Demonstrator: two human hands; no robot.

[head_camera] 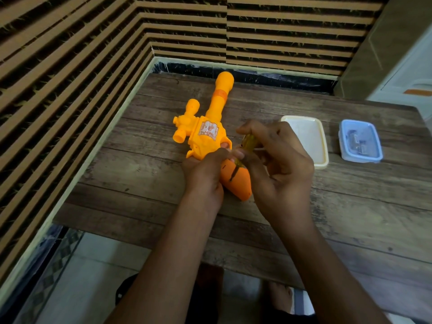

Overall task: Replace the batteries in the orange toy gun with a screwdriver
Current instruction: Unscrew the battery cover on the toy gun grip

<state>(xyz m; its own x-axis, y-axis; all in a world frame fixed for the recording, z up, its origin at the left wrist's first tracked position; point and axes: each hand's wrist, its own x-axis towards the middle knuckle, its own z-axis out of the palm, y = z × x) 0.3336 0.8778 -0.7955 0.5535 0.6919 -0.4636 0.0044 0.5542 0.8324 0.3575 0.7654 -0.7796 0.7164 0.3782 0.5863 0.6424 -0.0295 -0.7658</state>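
My table, wood-plank top

The table (pixel 292 206) before me sits in a corner of slatted wall. My orange toy gun (pixel 205 134) lies on it, barrel pointing away from me, grip toward me. To its right a white lid (pixel 308 141) lies flat on the boards, and further right, apart from it, stands a blue box (pixel 360 141) with small metal bits inside.

Orange toy gun (pixel 205 134) flat on its side, barrel pointing away, sticker panel facing up, grip nearest. Yellow-handled screwdriver (pixel 243 150) angled down, tip pressed against the grip's orange surface.
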